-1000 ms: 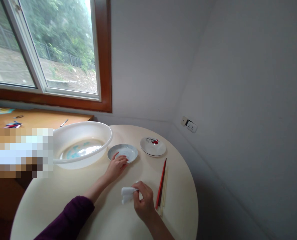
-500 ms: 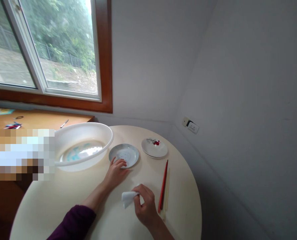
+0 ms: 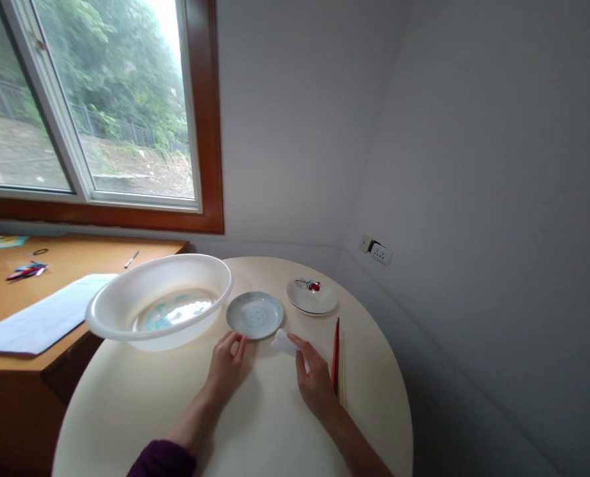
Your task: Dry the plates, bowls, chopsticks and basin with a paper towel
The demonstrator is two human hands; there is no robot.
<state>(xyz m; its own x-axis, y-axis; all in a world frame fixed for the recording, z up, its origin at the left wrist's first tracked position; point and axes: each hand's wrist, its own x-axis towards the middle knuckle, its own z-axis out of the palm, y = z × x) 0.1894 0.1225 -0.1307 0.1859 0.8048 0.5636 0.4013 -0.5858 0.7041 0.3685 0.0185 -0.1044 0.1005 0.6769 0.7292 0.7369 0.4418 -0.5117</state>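
Note:
My right hand (image 3: 314, 377) pinches a small white cloth (image 3: 283, 342) and holds it just right of a pale blue plate (image 3: 255, 315) on the round cream table (image 3: 175, 404). My left hand (image 3: 228, 364) rests on the table just short of the plate's near edge, fingers loosely curled and apart, holding nothing. Beyond and to the right sits a white plate with a red mark (image 3: 312, 296). Red and pale chopsticks (image 3: 337, 358) lie right of my right hand.
A large white basin (image 3: 160, 301) holding some water sits left of the blue plate. A wooden desk (image 3: 6, 298) with a paper sheet (image 3: 41, 318) and small items stands under the window. A wall socket (image 3: 377, 250) is at the right.
My right hand carried the cloth forward toward the blue plate. My left hand slid back off the plate's rim onto the table. The camera view shifted slightly.

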